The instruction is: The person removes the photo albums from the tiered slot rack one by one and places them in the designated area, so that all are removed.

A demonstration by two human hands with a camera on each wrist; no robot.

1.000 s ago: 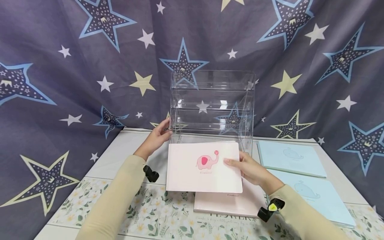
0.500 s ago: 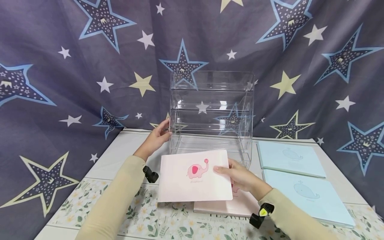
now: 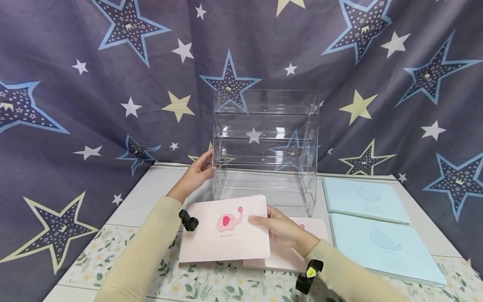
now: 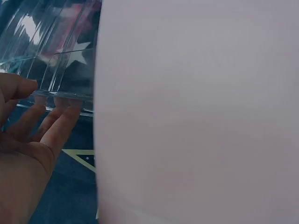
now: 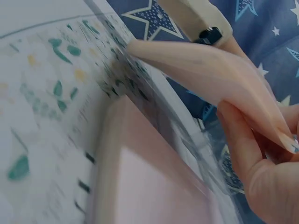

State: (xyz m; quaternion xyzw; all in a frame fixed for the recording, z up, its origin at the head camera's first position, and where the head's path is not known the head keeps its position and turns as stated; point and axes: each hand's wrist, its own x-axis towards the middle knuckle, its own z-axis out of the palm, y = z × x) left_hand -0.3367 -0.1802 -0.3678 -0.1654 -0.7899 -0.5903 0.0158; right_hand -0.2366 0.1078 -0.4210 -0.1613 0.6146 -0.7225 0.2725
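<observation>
My right hand [image 3: 281, 228] pinches the right edge of a pink notebook [image 3: 224, 233] with an elephant picture, thumb on the cover, fingers behind it. The notebook hangs tilted above the table, and in the right wrist view its pages [image 5: 205, 70] look bent. My left hand [image 3: 194, 176] grips the left side of a clear acrylic tiered rack [image 3: 264, 164]. In the left wrist view its thumb and fingers [image 4: 60, 130] lie on either side of the panel edge. The held notebook fills most of that view. Another pink notebook [image 3: 279, 258] lies on the table, partly covered.
Two groups of light blue whale notebooks, a rear one [image 3: 362, 205] and a front one [image 3: 411, 256], lie at the right. A flowered cloth [image 3: 226, 285] covers the table front. A star-patterned curtain [image 3: 113, 100] hangs behind the rack.
The right hand has drawn the pink notebook left and down toward the person, away from the rack, uncovering the rack's lowest tier. The left hand has stayed on the rack's side.
</observation>
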